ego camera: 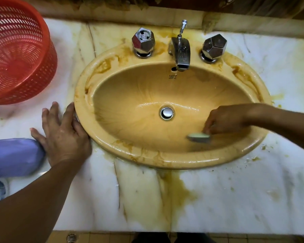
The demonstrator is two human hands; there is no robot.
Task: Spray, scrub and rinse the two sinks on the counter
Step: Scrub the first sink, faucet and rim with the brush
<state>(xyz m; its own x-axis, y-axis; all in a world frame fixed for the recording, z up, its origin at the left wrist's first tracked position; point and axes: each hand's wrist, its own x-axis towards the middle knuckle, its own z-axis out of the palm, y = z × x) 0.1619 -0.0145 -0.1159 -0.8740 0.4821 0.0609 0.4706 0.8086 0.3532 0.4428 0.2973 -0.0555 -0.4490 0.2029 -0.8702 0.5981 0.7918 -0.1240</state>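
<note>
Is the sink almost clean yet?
Not yet. The sink bowl looks wet and streaky, so scrubbing has started. The right hand rubs a scrubber inside the bowl; the left hand rests flat on the counter. Brown stains on the rim and the counter are left, then rinsing. The second sink is not in view.

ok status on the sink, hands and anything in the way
Left hand flat on counter at sink rim. Right hand grips sponge inside it. Red basket, purple object left, outside the bowl.
</note>
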